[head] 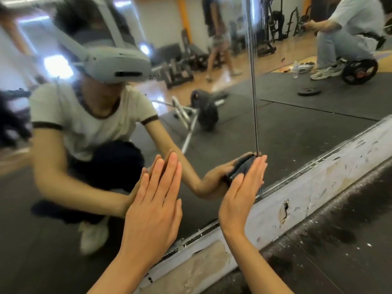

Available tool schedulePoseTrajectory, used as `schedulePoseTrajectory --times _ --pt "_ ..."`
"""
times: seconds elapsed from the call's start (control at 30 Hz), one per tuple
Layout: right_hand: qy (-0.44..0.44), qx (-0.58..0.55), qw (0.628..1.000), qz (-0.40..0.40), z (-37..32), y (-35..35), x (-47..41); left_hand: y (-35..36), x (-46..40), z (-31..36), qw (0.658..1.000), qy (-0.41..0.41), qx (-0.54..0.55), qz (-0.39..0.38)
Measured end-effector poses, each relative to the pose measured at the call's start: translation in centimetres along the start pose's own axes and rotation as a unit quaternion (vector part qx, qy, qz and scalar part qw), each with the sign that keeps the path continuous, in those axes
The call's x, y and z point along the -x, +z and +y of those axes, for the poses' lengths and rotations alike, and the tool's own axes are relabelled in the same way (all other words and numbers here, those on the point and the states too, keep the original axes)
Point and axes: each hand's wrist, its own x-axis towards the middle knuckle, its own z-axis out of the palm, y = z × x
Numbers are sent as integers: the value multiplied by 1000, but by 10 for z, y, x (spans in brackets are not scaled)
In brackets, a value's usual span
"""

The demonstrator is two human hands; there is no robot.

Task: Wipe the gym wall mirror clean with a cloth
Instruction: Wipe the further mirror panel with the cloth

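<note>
Crouched low: right hand (244, 187), fingers straight, presses dark cloth (241, 166) flat to mirror (297, 128) near its bottom edge; left hand (154, 200) spread, bracing on glass.

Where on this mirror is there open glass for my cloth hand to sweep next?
Open glass lies right of the dark vertical seam, above the scuffed white baseboard. It is crowded left of the seam: the right hand presses the folded dark grey cloth there, with the flat left hand close beside it.
</note>
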Motion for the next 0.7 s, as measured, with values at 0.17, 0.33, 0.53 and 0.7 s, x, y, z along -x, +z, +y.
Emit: schedulePoseTrajectory --times 0.17,0.33,0.53,0.7 --pt "90 19 995 -33 9 -28 9 -14 31 1 997 2 17 -77" --pt "150 30 986 -66 5 -58 27 -32 62 -11 990 3 27 -137" --pt "126 19 975 -183 -35 -74 70 -50 101 -31 978 -13 74 -194" --pt "56 10 942 -331 -66 -78 131 -75 134 -25 924 -144 264 -238"
